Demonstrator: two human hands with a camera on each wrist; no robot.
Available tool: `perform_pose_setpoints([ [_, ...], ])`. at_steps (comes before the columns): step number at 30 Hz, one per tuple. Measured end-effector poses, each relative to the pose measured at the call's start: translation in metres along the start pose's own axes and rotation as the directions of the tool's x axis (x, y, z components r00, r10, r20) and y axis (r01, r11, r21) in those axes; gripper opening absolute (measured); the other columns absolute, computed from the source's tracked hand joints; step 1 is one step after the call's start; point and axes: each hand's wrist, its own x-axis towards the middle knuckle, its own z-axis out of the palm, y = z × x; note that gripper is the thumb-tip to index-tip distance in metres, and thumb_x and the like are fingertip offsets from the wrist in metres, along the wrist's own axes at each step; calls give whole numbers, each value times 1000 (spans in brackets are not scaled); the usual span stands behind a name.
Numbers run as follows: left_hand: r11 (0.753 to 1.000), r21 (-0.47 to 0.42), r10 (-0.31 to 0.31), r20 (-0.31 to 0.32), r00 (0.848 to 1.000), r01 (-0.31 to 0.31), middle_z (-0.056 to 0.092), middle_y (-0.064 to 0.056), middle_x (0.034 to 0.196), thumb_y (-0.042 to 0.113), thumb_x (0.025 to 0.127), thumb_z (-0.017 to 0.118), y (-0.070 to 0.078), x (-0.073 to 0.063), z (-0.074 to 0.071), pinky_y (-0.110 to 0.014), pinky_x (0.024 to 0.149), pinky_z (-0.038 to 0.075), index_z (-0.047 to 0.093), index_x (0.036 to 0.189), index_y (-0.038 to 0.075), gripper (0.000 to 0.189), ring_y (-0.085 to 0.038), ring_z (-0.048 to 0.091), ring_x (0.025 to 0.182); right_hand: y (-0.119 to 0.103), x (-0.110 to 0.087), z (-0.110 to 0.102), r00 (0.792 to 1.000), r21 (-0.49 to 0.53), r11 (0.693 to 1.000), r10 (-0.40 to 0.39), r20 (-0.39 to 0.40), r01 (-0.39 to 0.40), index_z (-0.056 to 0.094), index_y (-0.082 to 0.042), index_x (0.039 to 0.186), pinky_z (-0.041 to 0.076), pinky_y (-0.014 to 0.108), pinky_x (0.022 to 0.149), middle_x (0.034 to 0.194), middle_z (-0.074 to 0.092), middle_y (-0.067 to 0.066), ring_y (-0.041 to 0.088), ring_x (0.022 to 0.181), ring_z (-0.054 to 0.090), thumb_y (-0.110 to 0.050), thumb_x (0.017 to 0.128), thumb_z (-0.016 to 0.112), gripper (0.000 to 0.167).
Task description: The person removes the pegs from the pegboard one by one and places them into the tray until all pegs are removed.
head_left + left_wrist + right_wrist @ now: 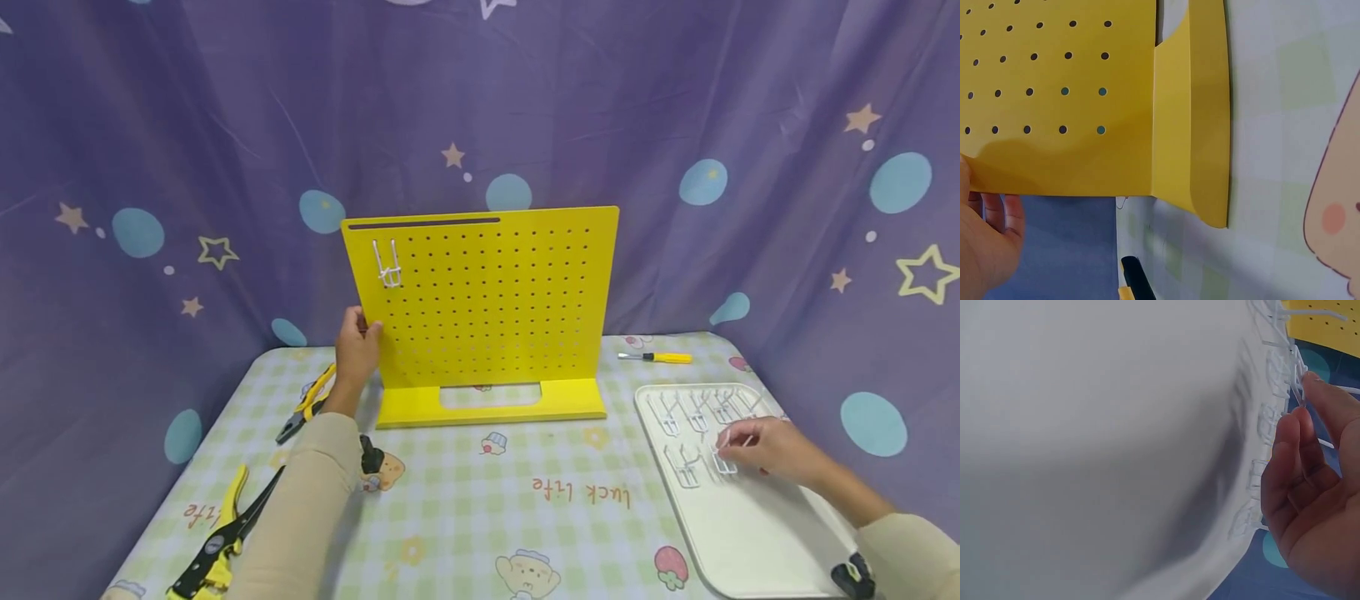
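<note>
A yellow pegboard (487,312) stands upright on its base near the back of the table. One white wire hook (389,273) hangs at its upper left. My left hand (357,354) grips the board's left edge, thumb on the front face; in the left wrist view the fingers (1013,215) show behind the edge. Over the white tray (757,542) at the right, my right hand (776,450) pinches a white double-pronged wire hook (1298,378) between thumb and fingertips. Several similar hooks (670,421) lie along the tray's far part.
A yellow-handled screwdriver (667,357) lies behind the tray. Left of the board are yellow-and-black pliers (307,407), with a wire stripper (225,537) nearer the front left. A checked cloth (465,517) covers the table, and a purple curtain (420,100) hangs behind.
</note>
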Motion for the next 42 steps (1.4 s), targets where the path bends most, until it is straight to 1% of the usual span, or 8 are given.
perform_pose_setpoints([
  [7, 1000, -1, 8, 0, 1000, -8, 61, -18, 128, 22, 106, 49, 1, 1, 1, -52, 98, 53, 46, 133, 11, 29, -35, 62, 117, 5, 0, 7, 1000, -26, 1000, -3, 31, 4, 73, -20, 83, 45, 24, 45, 67, 60, -15, -2, 54, 48, -18, 86, 79, 7],
  [14, 1000, 3, 10, 3, 1000, -10, 60, -18, 126, 23, 107, 48, 0, 2, 1, -51, 96, 53, 45, 132, 11, 28, -36, 62, 115, 12, 4, 13, 998, -71, 996, -53, 45, 56, 73, -21, 84, 43, 21, 51, 69, 59, -16, -5, 58, 48, -15, 84, 80, 8],
  [17, 1000, -1, 10, 6, 1000, -10, 60, -18, 126, 24, 107, 49, 0, 2, 0, -51, 96, 53, 45, 132, 11, 29, -35, 62, 115, 14, 5, 14, 997, -83, 994, -60, 47, 64, 73, -22, 83, 43, 20, 53, 69, 59, -16, -5, 60, 48, -16, 83, 80, 10],
  [26, 1000, -6, 6, 2, 1000, -6, 60, -18, 127, 24, 107, 50, 0, 2, 1, -52, 97, 54, 46, 132, 11, 29, -36, 62, 115, 10, 4, 12, 996, -92, 992, -79, 52, 83, 73, -21, 86, 42, 20, 54, 70, 59, -18, -6, 61, 47, -13, 83, 79, 10],
  [29, 1000, -7, 16, -1, 1000, -16, 60, -18, 127, 23, 107, 49, 0, 2, 1, -51, 97, 53, 46, 132, 11, 29, -36, 62, 115, 9, 2, 9, 995, -82, 994, -70, 72, 76, 73, -18, 90, 43, 21, 52, 71, 60, -16, -5, 61, 48, -11, 84, 76, 9],
  [34, 1000, -3, 11, -2, 1000, -11, 60, -19, 128, 23, 107, 49, 0, 2, 1, -52, 99, 53, 45, 133, 11, 29, -35, 62, 117, 6, 2, -1, 996, -78, 997, -21, 85, 28, 73, -11, 97, 46, 24, 49, 76, 63, -12, -3, 59, 51, -8, 87, 72, 11],
  [38, 1000, -3, 4, -3, 1000, -4, 60, -18, 128, 23, 107, 49, 0, 1, 1, -51, 99, 53, 45, 133, 11, 28, -35, 62, 118, -3, 8, -12, 998, -116, 993, -16, 53, 22, 73, -9, 100, 47, 25, 48, 79, 64, -10, -3, 60, 51, -10, 88, 73, 12],
  [42, 1000, -2, 6, -7, 1000, -6, 60, -18, 127, 23, 107, 49, 1, 1, 1, -51, 98, 53, 46, 132, 11, 28, -35, 62, 117, -19, 17, -24, 999, -173, 984, -49, -6, 47, 74, -9, 101, 48, 24, 51, 81, 66, -8, -3, 62, 52, -13, 90, 74, 12],
])
